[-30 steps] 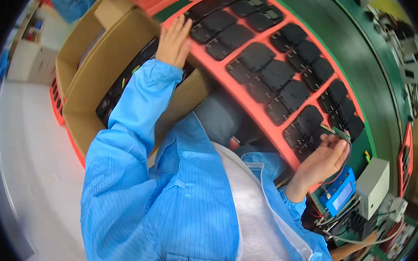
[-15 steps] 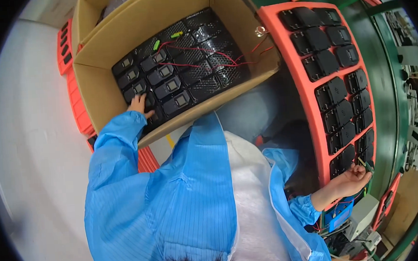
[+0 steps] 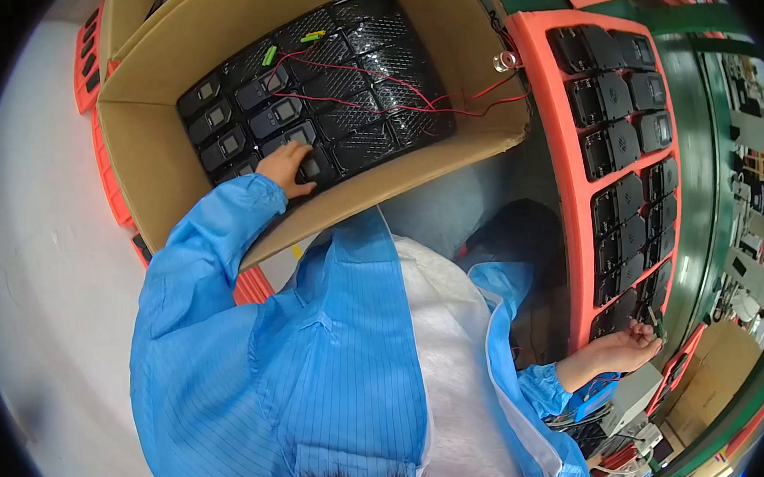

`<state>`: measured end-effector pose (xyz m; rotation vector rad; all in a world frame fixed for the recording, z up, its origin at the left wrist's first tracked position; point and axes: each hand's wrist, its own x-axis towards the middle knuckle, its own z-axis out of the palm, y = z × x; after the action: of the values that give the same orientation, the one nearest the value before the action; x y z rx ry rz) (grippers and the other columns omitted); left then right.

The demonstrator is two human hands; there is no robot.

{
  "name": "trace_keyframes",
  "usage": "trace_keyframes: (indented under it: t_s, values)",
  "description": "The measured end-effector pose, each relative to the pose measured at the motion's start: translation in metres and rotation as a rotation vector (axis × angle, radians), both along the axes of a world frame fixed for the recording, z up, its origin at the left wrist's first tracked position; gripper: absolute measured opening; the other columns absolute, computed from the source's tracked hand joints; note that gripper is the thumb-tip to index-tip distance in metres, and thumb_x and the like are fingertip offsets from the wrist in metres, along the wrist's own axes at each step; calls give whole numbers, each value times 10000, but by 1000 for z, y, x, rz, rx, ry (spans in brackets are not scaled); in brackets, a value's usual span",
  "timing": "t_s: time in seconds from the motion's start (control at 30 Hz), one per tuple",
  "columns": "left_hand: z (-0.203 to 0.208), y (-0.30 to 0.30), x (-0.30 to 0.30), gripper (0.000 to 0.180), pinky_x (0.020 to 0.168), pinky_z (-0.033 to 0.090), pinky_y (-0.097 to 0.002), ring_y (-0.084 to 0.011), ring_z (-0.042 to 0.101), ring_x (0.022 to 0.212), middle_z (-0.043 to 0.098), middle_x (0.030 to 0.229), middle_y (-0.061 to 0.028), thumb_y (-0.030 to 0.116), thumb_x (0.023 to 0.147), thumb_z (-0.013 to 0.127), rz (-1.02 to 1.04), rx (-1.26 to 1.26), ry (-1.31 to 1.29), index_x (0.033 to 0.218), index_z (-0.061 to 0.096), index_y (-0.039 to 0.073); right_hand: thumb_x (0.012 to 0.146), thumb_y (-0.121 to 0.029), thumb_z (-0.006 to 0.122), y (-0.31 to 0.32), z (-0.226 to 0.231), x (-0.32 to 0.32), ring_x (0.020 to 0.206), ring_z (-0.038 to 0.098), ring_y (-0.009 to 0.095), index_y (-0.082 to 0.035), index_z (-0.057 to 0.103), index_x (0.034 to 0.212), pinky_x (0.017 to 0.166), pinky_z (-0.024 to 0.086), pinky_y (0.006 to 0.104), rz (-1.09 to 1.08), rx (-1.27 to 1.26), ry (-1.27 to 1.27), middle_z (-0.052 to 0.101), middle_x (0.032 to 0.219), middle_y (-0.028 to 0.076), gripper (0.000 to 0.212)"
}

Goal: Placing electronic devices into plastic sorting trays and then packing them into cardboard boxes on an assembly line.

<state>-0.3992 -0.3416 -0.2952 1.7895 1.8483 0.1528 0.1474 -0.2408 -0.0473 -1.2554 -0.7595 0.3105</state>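
Note:
Inside the cardboard box [image 3: 156, 108], my left hand [image 3: 287, 167] has its fingers spread over a black handheld device [image 3: 313, 165] with a small grey screen, near the box's front wall. More black devices [image 3: 214, 117] lie in rows around it; those farther right are covered by dark shiny plastic. At the right, my right hand [image 3: 625, 350] pinches a small green piece [image 3: 658, 324] with a thin, brass-coloured strip. It is just beyond the near end of an orange foam tray [image 3: 575, 216]. Black casings [image 3: 617, 200] sit in pairs in this tray.
Red wires [image 3: 373, 106] with green and yellow-green ends [image 3: 270, 56] trail across the devices and over the box's right wall to a round metal part [image 3: 504, 61]. A green bench [image 3: 693, 190] runs beyond the tray. Below my right hand stands a light grey instrument box [image 3: 632, 398].
My left hand has moved right, from the left column of devices to the neighbouring one. My right hand has shifted slightly nearer, still pinching the green piece. The whole view has shifted a little.

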Motion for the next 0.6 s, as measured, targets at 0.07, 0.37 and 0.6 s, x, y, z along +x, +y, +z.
trace_keyframes:
  t_s: [0.07, 0.37, 0.6]
  values:
    - [1, 11, -11, 716, 878, 448, -409, -314, 483, 1088, 470, 1157, -126, 365, 662, 729, 53, 11, 60, 1234, 441, 44, 951, -248, 418, 2, 2, -4, 689, 466, 154, -43, 513, 911, 664, 389, 317, 18, 3, 35, 501, 713, 43, 229]
    - [-9, 33, -25, 756, 894, 450, -403, -325, 468, 1105, 474, 1163, -138, 319, 602, 774, 76, -152, 340, 1224, 442, 47, 946, -267, 440, 2, -1, 7, 697, 471, 173, -45, 515, 760, 679, 399, 315, 79, 30, 142, 531, 736, 51, 299]
    - [-3, 59, -72, 843, 879, 461, -422, -360, 493, 1068, 505, 1119, -155, 297, 580, 801, 151, -41, 441, 1270, 377, 60, 952, -268, 433, -1, -1, 9, 719, 471, 168, -34, 525, 782, 695, 390, 311, 148, 47, 192, 535, 745, 51, 304]
